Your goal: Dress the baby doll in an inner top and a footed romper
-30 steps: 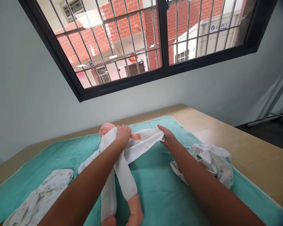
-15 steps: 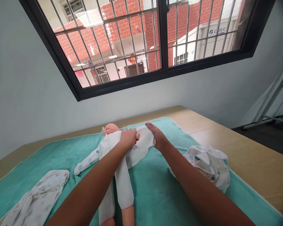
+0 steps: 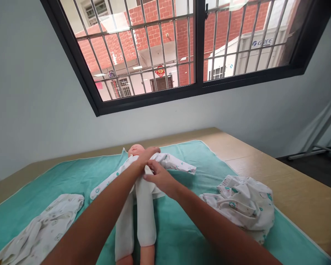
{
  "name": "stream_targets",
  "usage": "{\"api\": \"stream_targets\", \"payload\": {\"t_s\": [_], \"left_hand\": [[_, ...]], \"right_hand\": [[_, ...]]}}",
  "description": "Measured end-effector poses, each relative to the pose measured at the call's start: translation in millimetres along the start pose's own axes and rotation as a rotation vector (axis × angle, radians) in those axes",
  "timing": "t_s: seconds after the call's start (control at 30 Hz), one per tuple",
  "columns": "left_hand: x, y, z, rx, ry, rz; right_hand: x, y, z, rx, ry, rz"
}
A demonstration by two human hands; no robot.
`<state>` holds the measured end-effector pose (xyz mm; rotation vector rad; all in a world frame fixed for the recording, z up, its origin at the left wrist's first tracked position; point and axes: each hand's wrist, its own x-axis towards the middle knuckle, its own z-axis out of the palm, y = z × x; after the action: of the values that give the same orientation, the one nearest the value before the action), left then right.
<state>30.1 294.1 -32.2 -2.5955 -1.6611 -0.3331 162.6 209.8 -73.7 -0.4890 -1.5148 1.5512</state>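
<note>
On green cloth (image 3: 175, 237), presumably padding, a doll (image 3: 145, 206) is laid, head (image 3: 136, 149) toward twelve o'clock. White fabric (image 3: 147, 170) is pinched by the right hand (image 3: 162, 179); the left hand's (image 3: 147, 155) grip is unclear.

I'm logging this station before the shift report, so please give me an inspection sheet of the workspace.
Surface: green cloth spread over a wooden table.
Job's things: doll lying on its back, lower legs cut off by the picture edge; white patterned top about its upper body, sleeves out to both sides.
Clutter: loose patterned garment at left; crumpled patterned garment at right.
Hands: left hand over the doll's chest, grip unclear; right hand pinching a white flap, seemingly the top's.
Cables: nothing seen at the workspace.
Surroundings: pale wall, dark window frame with bars beyond, metal frame at right.
</note>
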Motion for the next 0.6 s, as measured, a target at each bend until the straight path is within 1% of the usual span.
{"api": "stream_targets", "payload": {"t_s": [0.1, 0.17, 0.23, 0.27, 0.33, 0.37, 0.4, 0.47, 0.53, 0.6], "left_hand": [[1.1, -18.6, -14.5, 0.055, 0.024, -0.122], [-4.5, -30.2, -19.1, 0.078, 0.059, -0.213], [-12.3, -38.6, -18.8, 0.084, 0.100, -0.305], [-15.6, -41.1, -17.3, 0.083, 0.116, -0.342], [-18.6, -42.3, -13.0, 0.071, 0.121, -0.382], [-17.8, -41.3, -10.9, 0.062, 0.104, -0.383], [-15.6, -39.3, -9.0, 0.053, 0.077, -0.376], [-8.1, -33.9, -6.4, 0.045, 0.010, -0.349], [1.0, -28.2, -5.0, 0.053, -0.046, -0.321], [8.5, -24.6, -4.8, 0.068, -0.063, -0.310]], "right_hand": [[-5.8, 4.3, 11.8, -0.338, -0.045, -0.027], [-12.1, 2.7, 20.1, -0.547, -0.092, -0.096], [-18.9, -0.8, 28.6, -0.748, -0.113, -0.163], [-22.0, -2.3, 32.5, -0.856, -0.103, -0.194], [-26.8, -3.7, 39.0, -1.069, -0.060, -0.259], [-28.2, -3.2, 41.2, -1.157, -0.041, -0.290], [-29.1, -2.0, 42.7, -1.223, -0.035, -0.321], [-29.5, 2.0, 43.5, -1.282, -0.053, -0.373], [-29.0, 6.9, 42.7, -1.274, -0.081, -0.399], [-28.6, 11.4, 42.0, -1.221, -0.096, -0.416]]}}
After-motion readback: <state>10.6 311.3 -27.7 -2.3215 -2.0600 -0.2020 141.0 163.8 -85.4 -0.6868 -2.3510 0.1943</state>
